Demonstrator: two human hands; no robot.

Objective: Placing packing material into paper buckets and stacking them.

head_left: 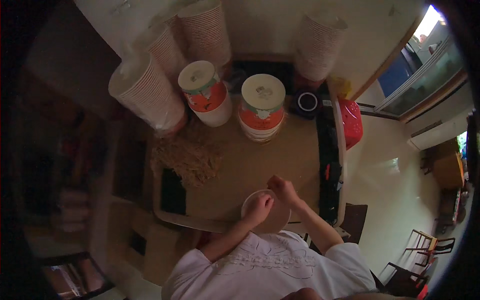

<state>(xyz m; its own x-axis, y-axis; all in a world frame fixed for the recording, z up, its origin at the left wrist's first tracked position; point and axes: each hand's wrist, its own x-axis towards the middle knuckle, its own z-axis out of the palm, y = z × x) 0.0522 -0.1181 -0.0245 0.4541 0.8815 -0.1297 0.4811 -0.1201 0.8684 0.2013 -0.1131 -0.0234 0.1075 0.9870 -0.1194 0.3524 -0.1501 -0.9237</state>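
Close to my body, a pale round paper bucket (276, 220) sits at the table's near edge, partly covered by my hands. My left hand (258, 208) is closed over the left part of its rim; whatever the fingers hold, if anything, is too small to make out. Just beyond the far right of the rim is my right hand (283, 190), its fingers curled together in a pinch. A tangled heap of tan strings (192, 157) lies on the table to the left. Two orange-and-white paper buckets stand farther back, one at left (207, 97) and one at centre (262, 112).
Tall nested stacks of white buckets stand at the far left (147, 92) and far right (320, 47). A dark round object with a pale ring (306, 102) sits beside the centre bucket. A red container (351, 122) is past the table's right edge. Wooden chairs (422, 250) stand at lower right.
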